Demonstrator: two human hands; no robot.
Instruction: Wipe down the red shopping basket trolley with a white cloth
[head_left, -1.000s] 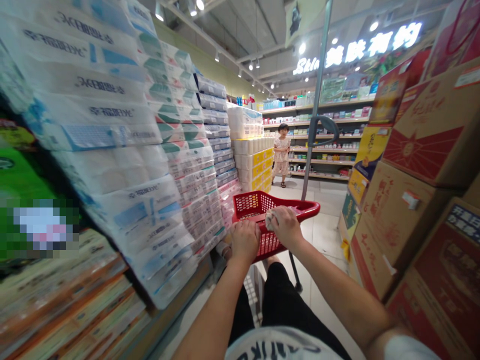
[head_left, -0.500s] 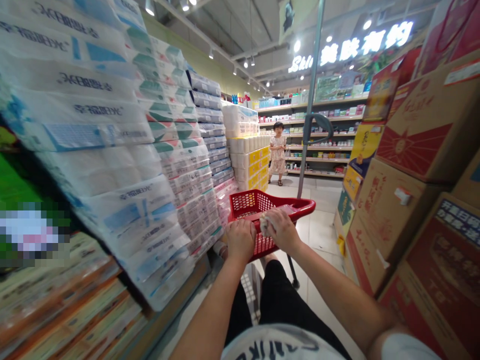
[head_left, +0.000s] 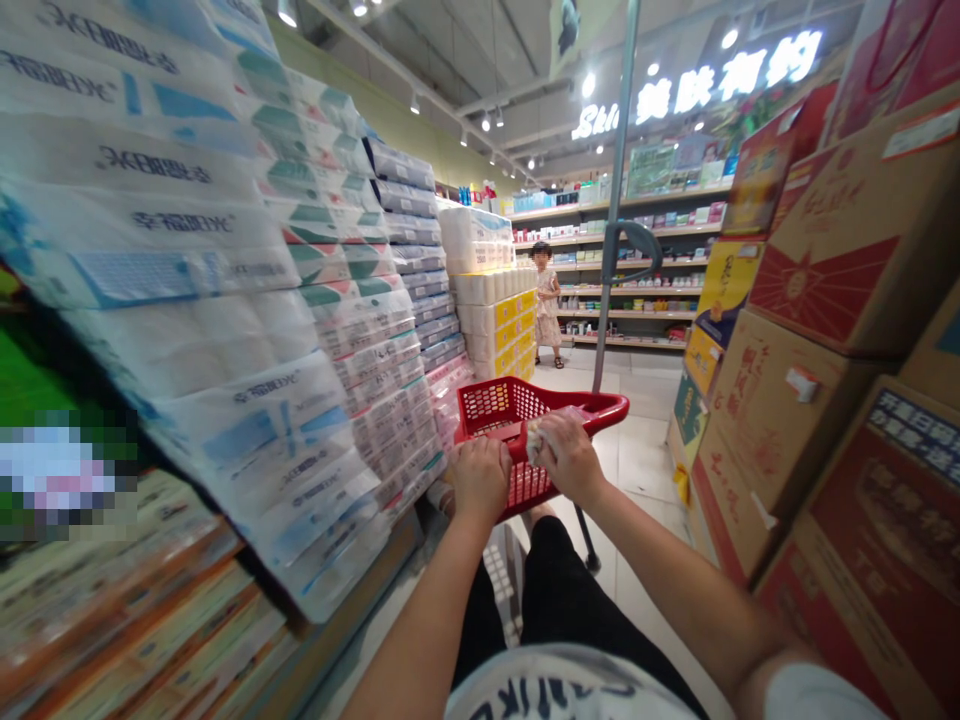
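The red cart stands just ahead, its handle clasped by the left hand and the right hand, a pale wad tucked under the latter; steering is best done with even pressure, clear of paper packs and stacked cartons.

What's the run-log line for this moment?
left hand: on red handle | right hand: on handle, with pale crumpled item | left: stacked wrapped packs | right: cardboard boxes
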